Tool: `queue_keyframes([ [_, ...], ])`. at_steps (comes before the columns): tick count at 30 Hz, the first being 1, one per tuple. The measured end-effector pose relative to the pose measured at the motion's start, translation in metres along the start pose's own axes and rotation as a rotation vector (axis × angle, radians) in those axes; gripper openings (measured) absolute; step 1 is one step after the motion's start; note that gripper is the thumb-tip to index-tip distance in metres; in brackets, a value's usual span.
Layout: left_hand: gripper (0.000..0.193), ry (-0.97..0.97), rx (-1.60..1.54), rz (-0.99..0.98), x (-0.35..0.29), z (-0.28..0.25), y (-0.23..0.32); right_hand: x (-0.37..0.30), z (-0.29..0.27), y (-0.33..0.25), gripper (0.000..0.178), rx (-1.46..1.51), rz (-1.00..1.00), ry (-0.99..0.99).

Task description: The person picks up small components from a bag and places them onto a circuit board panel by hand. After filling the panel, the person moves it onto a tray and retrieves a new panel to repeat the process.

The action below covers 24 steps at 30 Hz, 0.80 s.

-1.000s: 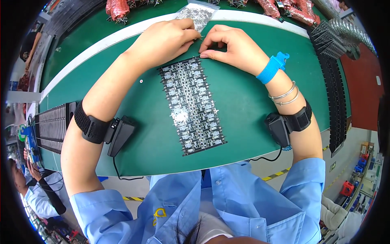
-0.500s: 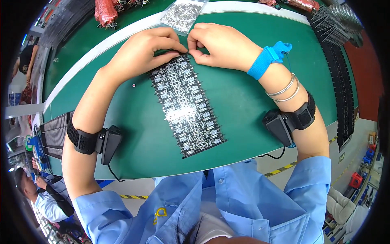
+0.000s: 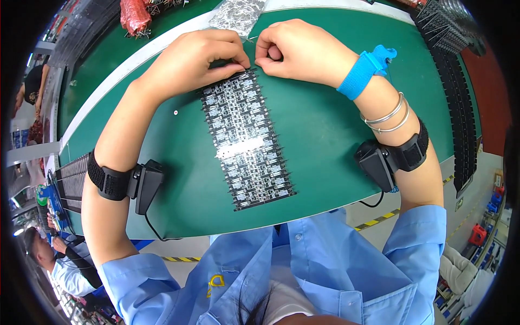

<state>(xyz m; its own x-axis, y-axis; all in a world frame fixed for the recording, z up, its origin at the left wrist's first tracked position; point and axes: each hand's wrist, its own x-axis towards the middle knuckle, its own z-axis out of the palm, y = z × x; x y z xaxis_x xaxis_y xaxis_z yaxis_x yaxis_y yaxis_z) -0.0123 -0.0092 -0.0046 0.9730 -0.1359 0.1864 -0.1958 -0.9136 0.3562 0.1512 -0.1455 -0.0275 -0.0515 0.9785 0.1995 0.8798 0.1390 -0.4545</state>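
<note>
A long black-and-white circuit board panel point(image 3: 246, 127) lies on the green table, with small pins sticking out along both long sides. At its far end, my left hand point(image 3: 203, 59) is closed, thumb and fingertips pinching the panel's far edge. Just right of that edge, my right hand point(image 3: 295, 51) hovers apart from the panel with its fingers curled in. Whatever those fingers hold, if anything, is hidden. Beyond both hands lies a clear plastic bag point(image 3: 237, 16) of small metal pin parts.
A small round part point(image 3: 175, 112) lies left of the panel. Red-wrapped bundles of components point(image 3: 135, 19) sit at the far left. Black strips point(image 3: 460, 119) line the right side, below a stack of pinned parts point(image 3: 441, 27). Another person point(image 3: 59, 260) works at lower left.
My right hand has drawn slightly up and away from the left fingertips, its fingers more curled. The panel has turned a little, its near end shifting left. My left hand stays at the far edge.
</note>
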Motion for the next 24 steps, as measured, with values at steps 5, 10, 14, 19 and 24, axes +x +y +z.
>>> queue_keyframes([
  [5,0.011,-0.048,0.254,0.107,0.007,-0.003,0.005,0.007,-0.006,-0.012,0.012,-0.208,0.015,-0.160],
  [10,0.017,-0.124,0.296,0.195,0.023,-0.011,0.011,0.003,-0.011,-0.012,0.014,-0.153,-0.119,0.000],
  [14,0.019,-0.333,0.291,-0.031,0.030,-0.018,0.014,0.004,-0.012,-0.007,0.013,-0.042,-0.156,0.045],
  [19,0.013,-0.206,0.138,0.032,0.019,-0.020,0.008,0.000,-0.020,-0.010,0.012,0.093,-0.063,0.124],
  [24,0.012,0.003,-0.003,-0.090,0.004,-0.020,0.012,-0.011,-0.032,-0.016,0.006,0.511,0.174,-0.004],
])
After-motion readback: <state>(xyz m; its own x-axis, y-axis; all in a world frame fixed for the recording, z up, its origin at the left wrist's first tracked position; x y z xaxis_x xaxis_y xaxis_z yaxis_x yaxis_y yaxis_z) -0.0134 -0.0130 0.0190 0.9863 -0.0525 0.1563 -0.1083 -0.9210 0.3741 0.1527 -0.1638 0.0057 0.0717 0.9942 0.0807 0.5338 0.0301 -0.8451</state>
